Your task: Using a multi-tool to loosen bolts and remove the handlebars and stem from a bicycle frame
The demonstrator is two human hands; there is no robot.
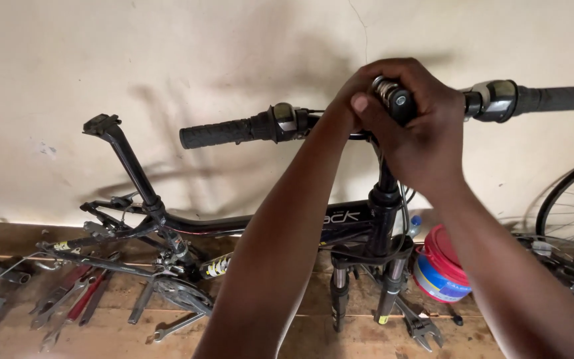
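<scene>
A black bicycle frame (207,226) stands against a pale wall, without wheels or saddle. Its handlebar (224,133) runs across the upper middle, with black grips and grey shifters (286,121). Both my hands are closed around the stem (396,101) at the middle of the bar. My right hand (426,129) wraps over the stem from the right. My left hand (347,106) grips it from the left, thumb pressed on top. The suspension fork (390,292) hangs below, resting on a wooden surface.
Several wrenches and pliers (78,296) lie on the wooden surface (114,332) at lower left. An adjustable wrench (420,326) lies by the fork. A red and blue tub (441,269) sits to the right, with a bicycle wheel (573,203) behind it.
</scene>
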